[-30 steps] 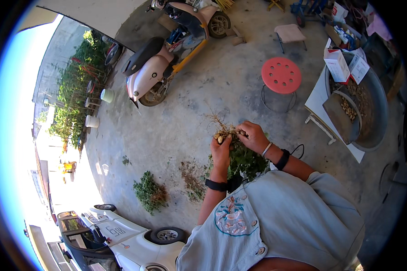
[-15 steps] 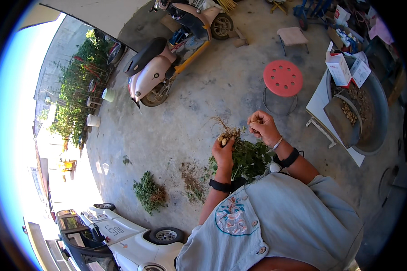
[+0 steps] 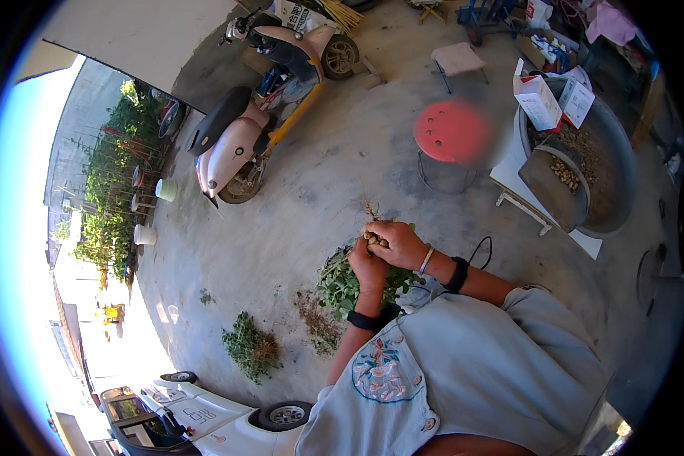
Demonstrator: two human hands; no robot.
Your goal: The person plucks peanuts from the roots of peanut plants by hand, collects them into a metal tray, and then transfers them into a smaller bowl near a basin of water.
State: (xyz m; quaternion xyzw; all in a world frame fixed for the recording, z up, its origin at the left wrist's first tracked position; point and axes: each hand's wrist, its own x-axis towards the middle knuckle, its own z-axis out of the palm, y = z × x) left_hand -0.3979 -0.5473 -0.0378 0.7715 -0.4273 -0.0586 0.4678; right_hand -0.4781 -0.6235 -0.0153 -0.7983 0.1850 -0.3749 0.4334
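Note:
My left hand (image 3: pixel 367 266) is closed round the root end of a peanut plant (image 3: pixel 339 283), whose green leaves hang below and behind my wrists. Brown peanuts (image 3: pixel 375 239) cluster between my two hands, with thin roots sticking out beyond them. My right hand (image 3: pixel 404 245) is closed against this cluster, its fingers touching the pods and close to my left hand. How many pods it grips is hidden. On the floor to the left lies a heap of green plants (image 3: pixel 251 346), next to scattered soil and bits (image 3: pixel 313 319).
A large grey tub (image 3: pixel 619 178) at the right holds peanuts (image 3: pixel 565 175) and white boxes (image 3: pixel 538 102). Near it stand a red round stool (image 3: pixel 447 133) and a cushioned stool (image 3: pixel 459 59). A scooter (image 3: pixel 232 140) is at the far left, a white toy car (image 3: pixel 209 414) at the lower left.
My right hand, held apart from the plant before, has come down and left onto the peanuts beside my left hand. The whole view has shifted somewhat, moving the surroundings leftward.

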